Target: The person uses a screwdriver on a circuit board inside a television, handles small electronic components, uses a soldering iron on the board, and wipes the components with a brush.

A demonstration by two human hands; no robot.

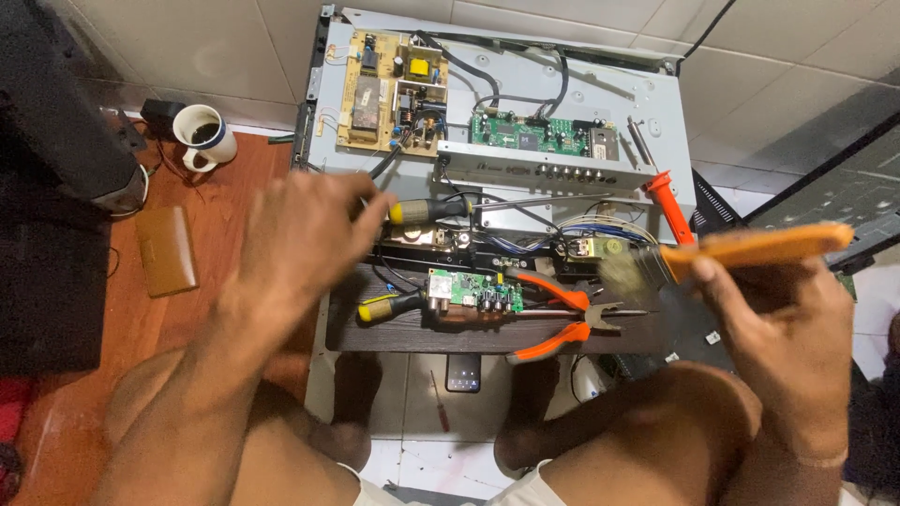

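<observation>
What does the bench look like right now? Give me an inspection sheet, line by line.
Surface: dark wooden board over a tiled floor.
Job's things: orange-handled brush in the right hand; yellow-and-black screwdriver at the left hand; open metal chassis with circuit boards; small green board.
Clutter: orange pliers, second screwdriver, phone, mug, brown case.
Grippers: right hand closed on the brush; left hand blurred, grip unclear.
Cables: black leads across the chassis; thin wire bundle.
Surroundings: the person's bare knees; black speaker at left.
</observation>
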